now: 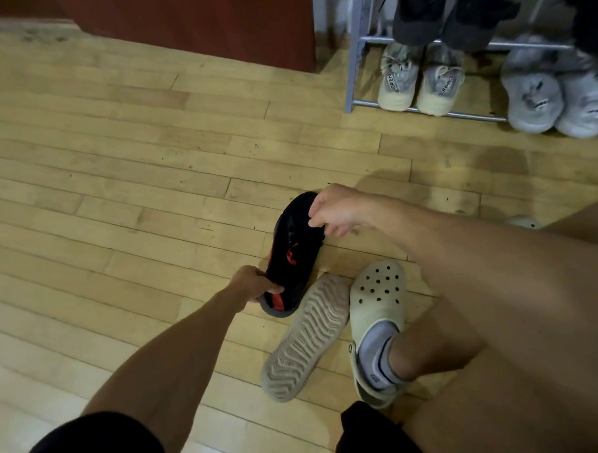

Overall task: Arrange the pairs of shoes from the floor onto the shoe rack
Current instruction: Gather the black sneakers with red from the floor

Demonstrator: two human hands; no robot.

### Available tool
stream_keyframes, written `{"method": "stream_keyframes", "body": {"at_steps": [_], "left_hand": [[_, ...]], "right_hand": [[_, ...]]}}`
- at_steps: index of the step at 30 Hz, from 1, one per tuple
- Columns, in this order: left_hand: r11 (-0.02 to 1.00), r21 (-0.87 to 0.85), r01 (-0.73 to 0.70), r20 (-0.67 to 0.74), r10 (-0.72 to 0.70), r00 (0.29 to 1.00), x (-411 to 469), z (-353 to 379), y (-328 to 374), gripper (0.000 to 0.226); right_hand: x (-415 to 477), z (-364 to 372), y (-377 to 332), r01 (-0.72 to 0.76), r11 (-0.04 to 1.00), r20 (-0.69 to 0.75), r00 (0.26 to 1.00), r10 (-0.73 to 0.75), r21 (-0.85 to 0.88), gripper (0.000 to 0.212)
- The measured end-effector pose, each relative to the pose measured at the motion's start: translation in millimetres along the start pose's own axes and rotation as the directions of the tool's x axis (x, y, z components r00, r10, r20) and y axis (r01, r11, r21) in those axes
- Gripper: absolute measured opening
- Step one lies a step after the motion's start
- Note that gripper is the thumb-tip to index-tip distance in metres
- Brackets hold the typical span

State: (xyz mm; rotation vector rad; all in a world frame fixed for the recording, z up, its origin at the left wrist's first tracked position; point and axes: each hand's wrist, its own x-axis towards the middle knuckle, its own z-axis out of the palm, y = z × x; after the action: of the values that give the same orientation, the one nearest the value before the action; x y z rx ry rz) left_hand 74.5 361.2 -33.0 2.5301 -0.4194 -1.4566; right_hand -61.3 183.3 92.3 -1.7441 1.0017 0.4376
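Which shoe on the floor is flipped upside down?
The beige shoe beside the worn clog: its wavy tread faces up.

We see a floor (123,158) of pale wood strips with a dull sheen; a shoe rack (353,52) of smooth grey metal tubing; a black shoe (296,247) of matt cloth with red trim; an upturned sole (307,339) of ridged, scuffed rubber; and a perforated clog (379,291) of smooth matt foam-like plastic.
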Motion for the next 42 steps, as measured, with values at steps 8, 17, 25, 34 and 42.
{"method": "stream_keyframes", "body": {"at_steps": [8, 17, 25, 34, 42], "left_hand": [[0.980, -0.182, -0.083, -0.009, 0.083, 0.997, -63, -41, 44, 0.036], [0.776, -0.451, -0.441, -0.111, 0.442, 0.890, -176, -76, 121, 0.033], [0.652, -0.328, -0.684, -0.211, 0.655, 0.726, -260, -64, 218, 0.018], [0.572, -0.078, -0.817, -0.015, 0.818, 0.575, -354, 12, 353, 0.042], [0.624, -0.089, -0.776, 0.152, 0.779, 0.608, -369, 131, 390, 0.022]], "right_hand": [[-26, -23, -36, 0.018, 0.999, -0.057, 0.998, -0.015, 0.051, 0.038], [-103, -68, -51, 0.032, 0.998, -0.295, 0.955, -0.012, 0.062, 0.055], [-198, -136, -33, 0.348, 0.888, -0.465, 0.866, -0.183, 0.299, 0.026], [-291, -229, 67, 0.519, 0.769, -0.713, 0.691, -0.120, 0.373, 0.031], [-337, -245, 209, 0.481, 0.702, -0.629, 0.775, -0.059, 0.526, 0.018]]}}
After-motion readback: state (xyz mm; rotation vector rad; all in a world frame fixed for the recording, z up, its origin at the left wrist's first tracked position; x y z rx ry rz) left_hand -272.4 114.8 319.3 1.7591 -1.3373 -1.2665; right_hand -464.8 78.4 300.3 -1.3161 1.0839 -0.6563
